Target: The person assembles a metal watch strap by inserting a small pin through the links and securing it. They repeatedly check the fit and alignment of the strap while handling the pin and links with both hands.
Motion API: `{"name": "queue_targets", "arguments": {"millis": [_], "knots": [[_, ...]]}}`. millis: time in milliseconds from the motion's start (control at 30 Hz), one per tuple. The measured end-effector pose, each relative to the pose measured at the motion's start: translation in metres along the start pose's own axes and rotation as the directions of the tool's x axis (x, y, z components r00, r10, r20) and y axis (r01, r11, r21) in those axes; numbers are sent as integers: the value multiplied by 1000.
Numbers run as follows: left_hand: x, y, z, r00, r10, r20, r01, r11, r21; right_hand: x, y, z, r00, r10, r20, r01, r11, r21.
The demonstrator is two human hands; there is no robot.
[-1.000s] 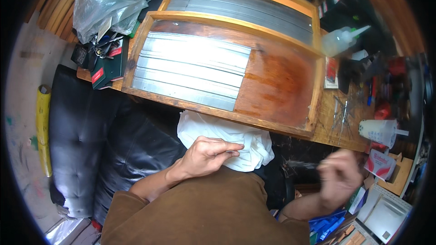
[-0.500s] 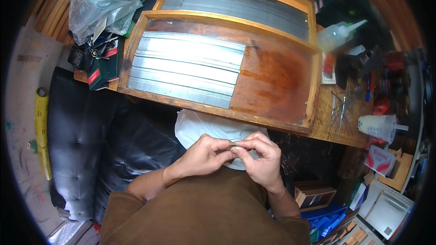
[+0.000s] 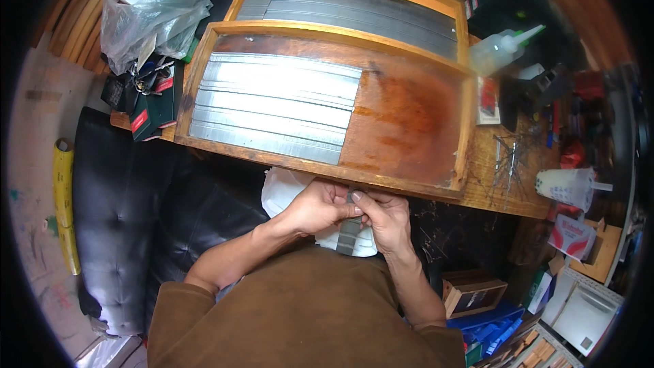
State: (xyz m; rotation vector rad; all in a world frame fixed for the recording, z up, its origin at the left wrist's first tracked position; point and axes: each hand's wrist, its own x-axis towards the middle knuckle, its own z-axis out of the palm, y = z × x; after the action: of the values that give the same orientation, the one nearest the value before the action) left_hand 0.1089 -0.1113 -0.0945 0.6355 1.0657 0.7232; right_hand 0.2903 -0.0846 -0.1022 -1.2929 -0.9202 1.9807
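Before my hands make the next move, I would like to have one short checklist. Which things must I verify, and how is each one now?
1. Left hand on the grey strip: ok, its fingers are at the upper part.
2. Right hand on the same strip: ok, thumb over it.
3. Strip's lower end in view: ok, seen against the white cloth.
4. Strip's upper end apart from the wooden tray: cannot tell, fingers partly cover it.
5. Thin metal tools tidied: not ok, scattered right of the tray.
6. Cup away from both hands: ok.
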Motion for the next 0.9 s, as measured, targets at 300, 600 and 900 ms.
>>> {"name": "queue_targets", "arguments": {"millis": [300,600,900], "knots": [[-43,36,21,539,815,213,-748,347,566,-55,-72,22,633,-695,342,748,435,-501],[-29,86,17,507,831,231,-772,317,551,-30,-109,30,455,-801,388,853,266,-450],[-65,70,22,881,455,125,-465,792,395,-44,-84,34,632,-708,316,754,466,-464]]}}
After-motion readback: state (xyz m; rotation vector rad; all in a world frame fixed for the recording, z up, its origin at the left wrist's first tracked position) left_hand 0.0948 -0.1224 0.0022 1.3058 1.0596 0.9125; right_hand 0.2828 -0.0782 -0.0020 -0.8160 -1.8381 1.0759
